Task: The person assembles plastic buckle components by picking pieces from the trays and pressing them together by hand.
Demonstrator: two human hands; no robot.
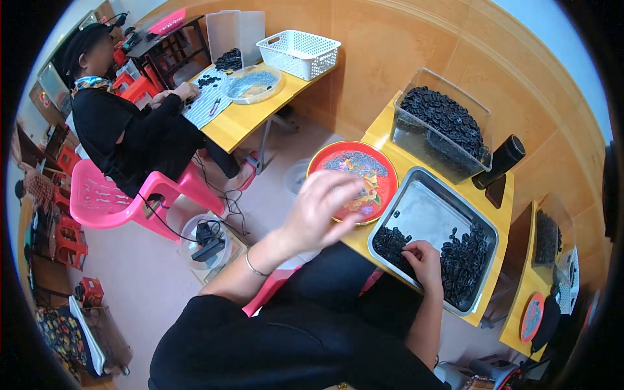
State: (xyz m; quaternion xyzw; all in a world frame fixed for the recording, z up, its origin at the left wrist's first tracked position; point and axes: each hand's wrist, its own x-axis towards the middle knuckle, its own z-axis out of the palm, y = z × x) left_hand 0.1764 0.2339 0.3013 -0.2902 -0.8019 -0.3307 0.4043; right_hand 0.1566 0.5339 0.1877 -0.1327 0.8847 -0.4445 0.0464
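My left hand [325, 207], blurred by motion, is raised in front of a red round tray [312, 160]. Its thumb and fingers are apart, with nothing visible between them. Small silvery metal pieces [354, 162] lie on that tray's flowered bottom. My right hand [426, 260] reaches into a rectangular metal tray [426, 195]. Its fingertips are pinched at a small black piece by the left heap of small black pieces [390, 246]. A larger heap of black pieces [465, 263] fills the tray's right part, beside that hand.
Behind the metal tray stands a clear bin [426, 146] full of black pieces. A black bottle [504, 159] and a phone [496, 192] are beside it. A co-worker [130, 123] sits at another yellow table [244, 127] at far left. Cables and a tub [205, 237] are on the floor.
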